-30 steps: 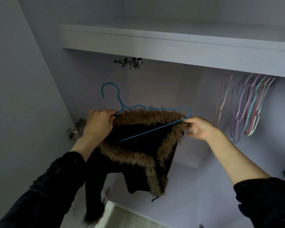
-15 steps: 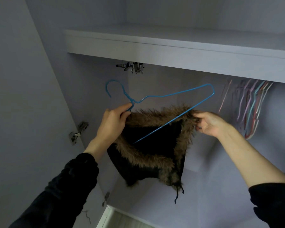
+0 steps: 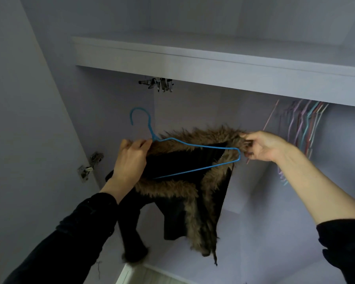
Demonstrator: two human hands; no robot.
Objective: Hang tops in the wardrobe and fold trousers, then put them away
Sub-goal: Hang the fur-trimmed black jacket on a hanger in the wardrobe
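A black top with a brown fur collar (image 3: 184, 167) hangs in the air inside the open wardrobe. A blue wire hanger (image 3: 193, 146) lies across its neck opening, hook pointing up at the left. My left hand (image 3: 131, 160) grips the fur collar and the hanger's neck together. My right hand (image 3: 262, 145) pinches the far end of the fur collar beside the hanger's right corner. One sleeve with a fur cuff (image 3: 133, 255) dangles below my left forearm.
A white shelf (image 3: 213, 66) spans the wardrobe above. Under it sits the rail's metal bracket (image 3: 158, 84). Several empty coloured hangers (image 3: 303, 136) hang at the right. A door hinge (image 3: 88, 167) sticks out on the left wall.
The hanger's right arm has come down from above the collar into the neck opening. My right hand has pulled the collar outward to the right. The sleeve has swung back into sight.
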